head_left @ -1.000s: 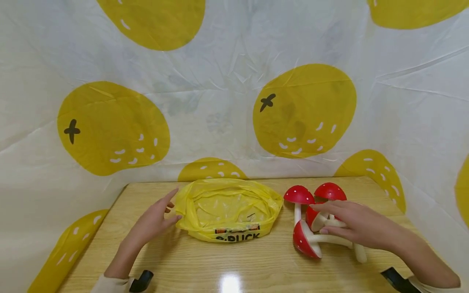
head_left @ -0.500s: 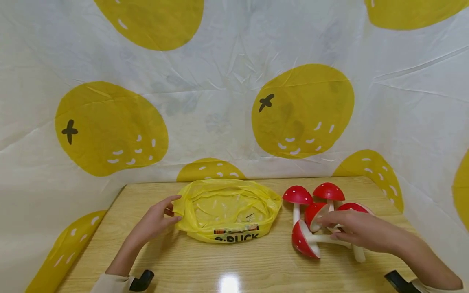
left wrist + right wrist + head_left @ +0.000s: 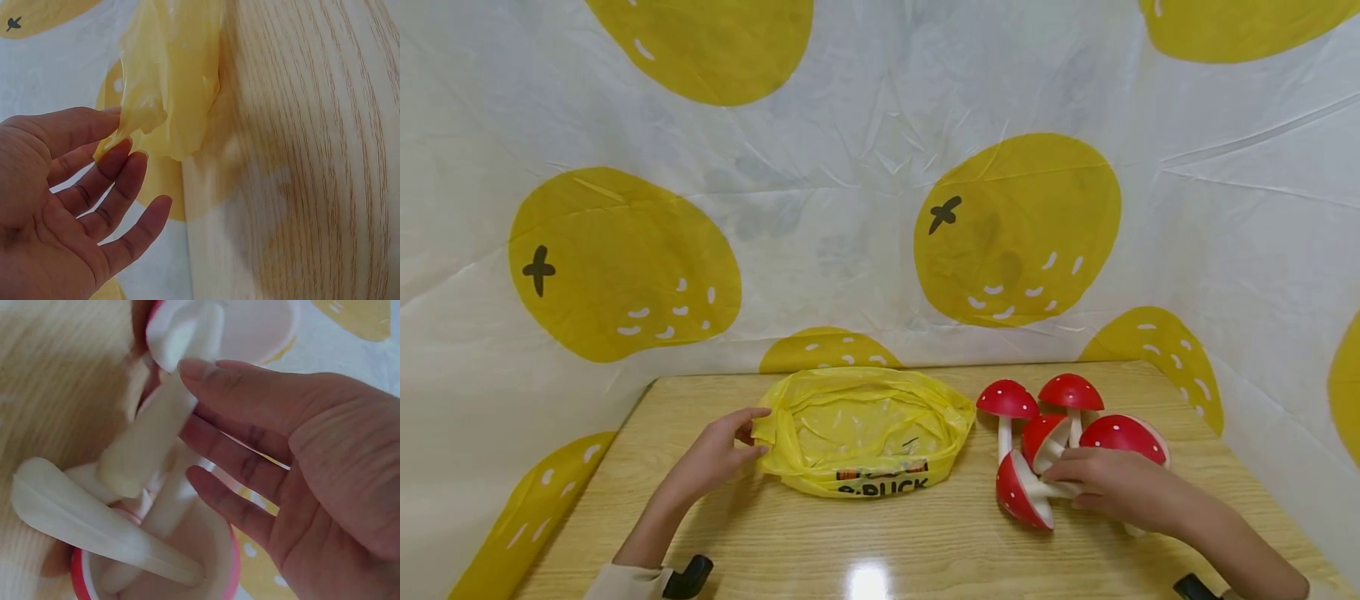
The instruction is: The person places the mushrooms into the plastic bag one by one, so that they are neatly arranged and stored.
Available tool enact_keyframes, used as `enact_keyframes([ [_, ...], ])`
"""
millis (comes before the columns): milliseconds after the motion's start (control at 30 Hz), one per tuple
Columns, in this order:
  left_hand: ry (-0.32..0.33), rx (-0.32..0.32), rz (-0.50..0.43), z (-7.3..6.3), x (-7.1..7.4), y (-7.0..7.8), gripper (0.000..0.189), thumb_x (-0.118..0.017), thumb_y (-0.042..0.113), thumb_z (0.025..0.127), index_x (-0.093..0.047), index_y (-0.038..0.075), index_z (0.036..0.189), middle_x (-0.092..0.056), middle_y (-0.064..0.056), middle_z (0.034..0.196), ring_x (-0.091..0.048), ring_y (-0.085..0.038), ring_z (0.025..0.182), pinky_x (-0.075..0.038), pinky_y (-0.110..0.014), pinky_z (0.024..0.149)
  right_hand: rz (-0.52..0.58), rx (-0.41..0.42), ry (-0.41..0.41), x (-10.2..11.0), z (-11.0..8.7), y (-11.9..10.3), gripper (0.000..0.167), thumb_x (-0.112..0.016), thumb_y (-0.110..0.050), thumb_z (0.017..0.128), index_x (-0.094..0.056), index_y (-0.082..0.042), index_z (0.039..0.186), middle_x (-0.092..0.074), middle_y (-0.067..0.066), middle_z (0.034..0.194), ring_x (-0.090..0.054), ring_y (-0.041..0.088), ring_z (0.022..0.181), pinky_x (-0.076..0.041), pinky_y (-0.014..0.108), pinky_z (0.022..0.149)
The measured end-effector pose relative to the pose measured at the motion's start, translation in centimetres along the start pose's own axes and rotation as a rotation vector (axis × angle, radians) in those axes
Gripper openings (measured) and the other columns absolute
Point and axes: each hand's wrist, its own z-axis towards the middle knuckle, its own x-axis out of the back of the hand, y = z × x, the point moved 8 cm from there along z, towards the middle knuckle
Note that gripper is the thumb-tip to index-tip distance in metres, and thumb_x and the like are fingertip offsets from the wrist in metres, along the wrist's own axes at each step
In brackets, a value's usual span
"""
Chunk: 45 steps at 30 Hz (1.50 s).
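My left hand point(image 3: 722, 450) pinches the left edge of a yellow plastic bag point(image 3: 820, 482), which sits on the table with its mouth spread wide. In the left wrist view, thumb and fingertips meet on the thin film of the bag point(image 3: 181, 94). Over on the right, my right hand point(image 3: 1120, 492) holds the pale stem of a red toy mushroom with white dots point(image 3: 1022, 492), lying on its side at the front of a cluster. The right wrist view has that stem point(image 3: 150, 444) between thumb and fingers. Part of the stem is hidden by the hand in the head view.
Several more red toy mushrooms lie close around the right hand, among them one at the back left point(image 3: 1007, 400), one at the back point(image 3: 1071, 392) and one at the right point(image 3: 1123, 437). A white curtain with yellow fruit prints point(image 3: 835, 250) hangs behind the wooden table point(image 3: 775, 542).
My right hand has come down and closed on the front mushroom's stem. The left hand has moved slightly and taken the bag's edge between its fingers.
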Motion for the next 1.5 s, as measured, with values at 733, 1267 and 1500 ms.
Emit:
enact_keyframes([
  [733,-0.038,0.000,0.005,-0.1,-0.4,-0.1,0.048,-0.073,0.008,0.092,-0.060,-0.002,0.137,-0.063,-0.016,0.131,-0.062,-0.023,0.100,-0.054,-0.029,0.075,0.127,0.089,0.064,-0.4,0.9,-1.8,0.035,-0.084,-0.022,0.083,-0.066,-0.038,0.109,-0.065,-0.021,0.097,-0.058,-0.001,0.081,-0.054,0.021,0.068],
  [1267,-0.037,-0.008,0.030,-0.1,-0.3,0.1,0.046,-0.074,0.008,0.092,-0.062,-0.003,0.135,-0.064,-0.017,0.129,-0.062,-0.022,0.098,-0.053,-0.029,0.074,0.433,0.141,-0.088,-1.0,1.9,-2.9,0.022,-0.072,-0.025,0.096,-0.077,-0.025,0.117,-0.072,-0.009,0.108,-0.060,-0.002,0.091,-0.056,0.021,0.070],
  [1500,-0.046,-0.012,0.026,0.0,-0.3,0.1,0.045,-0.073,0.006,0.092,-0.062,-0.004,0.134,-0.064,-0.018,0.128,-0.062,-0.022,0.098,-0.053,-0.029,0.074,0.584,0.105,-0.080,-0.8,2.1,-3.1,0.024,-0.071,-0.031,0.097,-0.075,-0.021,0.118,-0.073,-0.006,0.109,-0.066,0.003,0.090,-0.057,0.024,0.077],
])
